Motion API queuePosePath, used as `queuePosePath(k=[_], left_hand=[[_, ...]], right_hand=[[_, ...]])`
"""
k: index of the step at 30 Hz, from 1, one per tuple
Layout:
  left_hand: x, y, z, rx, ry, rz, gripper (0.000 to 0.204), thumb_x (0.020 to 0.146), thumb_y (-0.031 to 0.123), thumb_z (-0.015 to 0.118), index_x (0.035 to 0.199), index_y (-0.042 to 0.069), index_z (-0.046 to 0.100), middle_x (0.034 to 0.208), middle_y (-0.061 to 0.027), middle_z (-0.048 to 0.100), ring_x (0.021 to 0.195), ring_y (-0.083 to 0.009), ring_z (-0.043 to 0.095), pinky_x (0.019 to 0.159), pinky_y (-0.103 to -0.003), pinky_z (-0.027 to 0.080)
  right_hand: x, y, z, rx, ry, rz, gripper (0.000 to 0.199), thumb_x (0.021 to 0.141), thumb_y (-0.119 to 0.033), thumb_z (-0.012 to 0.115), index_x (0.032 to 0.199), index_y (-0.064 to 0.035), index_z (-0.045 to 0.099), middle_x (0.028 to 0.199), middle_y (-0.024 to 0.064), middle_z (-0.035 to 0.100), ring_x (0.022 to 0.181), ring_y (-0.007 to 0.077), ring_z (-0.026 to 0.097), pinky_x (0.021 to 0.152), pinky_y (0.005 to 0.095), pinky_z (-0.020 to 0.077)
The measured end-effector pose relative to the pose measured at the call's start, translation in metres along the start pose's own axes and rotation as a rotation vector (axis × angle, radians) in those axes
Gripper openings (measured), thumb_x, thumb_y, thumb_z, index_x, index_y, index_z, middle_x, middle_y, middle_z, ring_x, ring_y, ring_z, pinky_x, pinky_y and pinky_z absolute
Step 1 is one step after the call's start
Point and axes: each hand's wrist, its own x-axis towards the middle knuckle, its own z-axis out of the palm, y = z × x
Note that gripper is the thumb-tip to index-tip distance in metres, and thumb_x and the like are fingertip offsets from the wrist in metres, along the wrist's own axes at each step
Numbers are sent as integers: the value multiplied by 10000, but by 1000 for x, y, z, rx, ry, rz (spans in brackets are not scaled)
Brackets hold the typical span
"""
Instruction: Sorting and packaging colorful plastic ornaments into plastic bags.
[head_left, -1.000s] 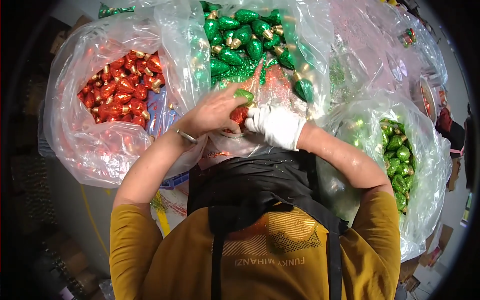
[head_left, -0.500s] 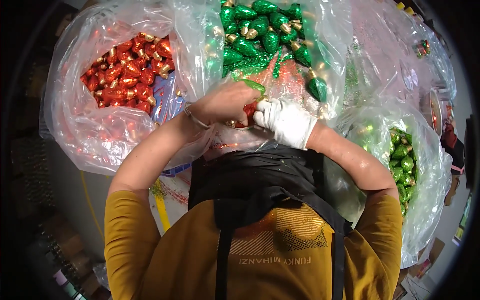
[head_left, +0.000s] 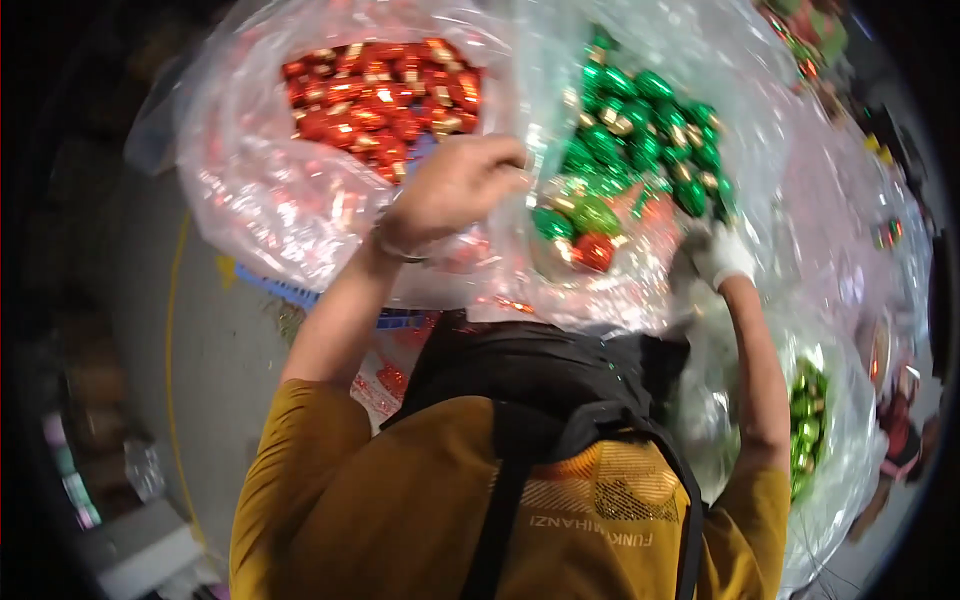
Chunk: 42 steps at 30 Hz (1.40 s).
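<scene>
My bare left hand (head_left: 455, 190), a bracelet on its wrist, is closed on the upper edge of a small clear plastic bag (head_left: 600, 285). My right hand (head_left: 722, 255) wears a white glove and grips the same bag's right side. Between the hands, the small bag holds a few foil-wrapped pieces, a red one (head_left: 595, 250) and a green one (head_left: 597, 215). Behind it lie a large clear bag of red foil pieces (head_left: 385, 95) and a large clear bag of green foil pieces (head_left: 650, 130).
Another clear bag of green foil pieces (head_left: 812, 420) lies under my right forearm. More bags with mixed coloured pieces (head_left: 810, 45) crowd the far right. Grey floor with a yellow line (head_left: 172, 330) is on the left, and a blue crate edge (head_left: 300, 295) shows below the red bag.
My hands were together over the small bag's mouth; now they are spread apart, left hand up and left, right hand out to the right, stretching the bag between them.
</scene>
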Motion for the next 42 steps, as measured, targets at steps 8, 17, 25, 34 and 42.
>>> queuePosePath(k=[8, 17, 25, 34, 42], left_hand=[[-33, -131, -82, 931, 175, -265, 233, 866, 235, 598, 907, 13, 658, 776, -171, 652, 739, -342, 639, 696, -409, 496], [-15, -231, -71, 909, 77, -708, 528, 745, 484, 693, 1008, 27, 664, 956, -170, 687, 930, -331, 656, 818, -431, 508], [-1, -193, -58, 951, -43, -662, 550, 734, 418, 720, 1062, -5, 594, 963, -197, 674, 939, -363, 640, 782, -441, 502], [-15, -158, -60, 875, 240, -575, 563, 708, 369, 757, 1102, -3, 604, 1022, -241, 648, 982, -365, 628, 829, -435, 495], [8, 36, 46, 191, 100, 201, 492, 691, 204, 758, 1104, -10, 600, 1025, -180, 615, 979, -311, 588, 868, -406, 452]], right_hand=[[18, 22, 48, 6, 16, -101, 425, 690, -197, 618, 1094, -66, 605, 1089, 210, 623, 1018, 387, 589, 913, 435, 458], [-21, -18, 22, 7, -105, -44, 500, 766, -330, 605, 1224, -140, 550, 1101, 190, 636, 1047, 364, 597, 891, 433, 473], [-26, -14, -6, 856, -122, 57, 456, 791, -204, 703, 1181, -32, 543, 967, 90, 663, 842, 182, 631, 775, 309, 503], [-74, -87, -67, 1398, 22, -467, 390, 817, -114, 708, 1147, -15, 525, 990, 33, 612, 910, 90, 556, 805, 249, 464], [-60, -100, -42, 1476, 48, -383, 392, 819, -134, 709, 1138, -1, 523, 993, 40, 608, 930, 99, 555, 837, 260, 464]])
